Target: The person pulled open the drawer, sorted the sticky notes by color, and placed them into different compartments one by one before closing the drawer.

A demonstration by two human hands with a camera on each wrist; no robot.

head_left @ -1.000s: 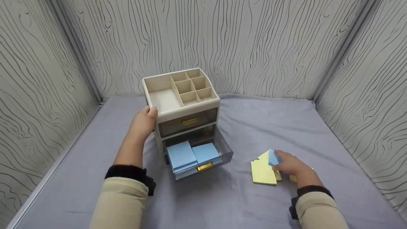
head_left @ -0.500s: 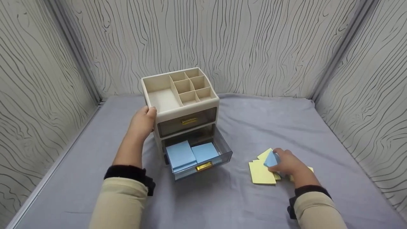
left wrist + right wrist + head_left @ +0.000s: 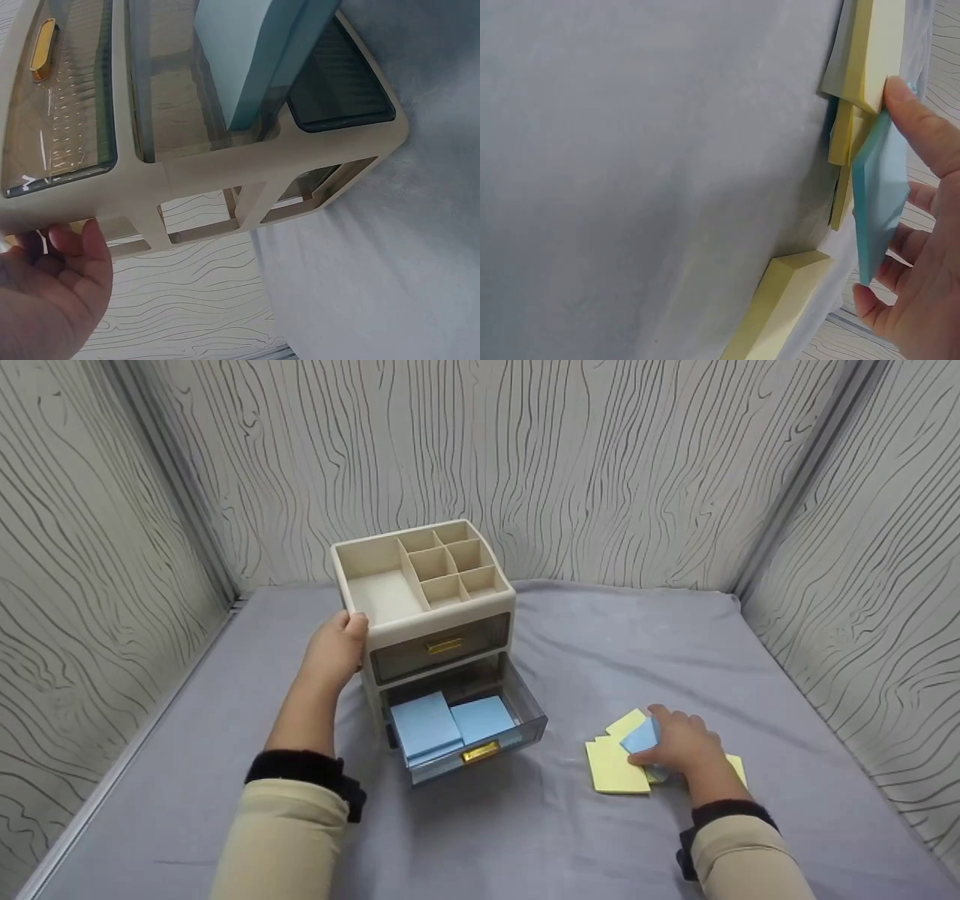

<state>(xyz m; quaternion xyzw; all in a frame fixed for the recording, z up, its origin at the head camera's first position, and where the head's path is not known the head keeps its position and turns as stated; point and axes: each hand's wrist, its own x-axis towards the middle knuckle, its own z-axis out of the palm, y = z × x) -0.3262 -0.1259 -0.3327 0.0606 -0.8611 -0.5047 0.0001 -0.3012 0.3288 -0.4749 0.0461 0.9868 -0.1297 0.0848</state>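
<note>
The right hand [image 3: 679, 744] pinches a blue notepad [image 3: 642, 736] between thumb and fingers, tilted on edge just above the yellow notepads [image 3: 616, 767] lying under and beside it on the table [image 3: 585, 660]. The left hand [image 3: 335, 649] grips the side of the organizer [image 3: 424, 585]; right of it the bottom drawer [image 3: 465, 727] stands open (two blue notepads inside).

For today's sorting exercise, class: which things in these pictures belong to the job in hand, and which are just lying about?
In the job: blue pad, pinched by right hand; organiser, steadied by left hand; open drawer holding blue pads.

Lying about: yellow pads; shut upper drawer; grey cloth.
</note>
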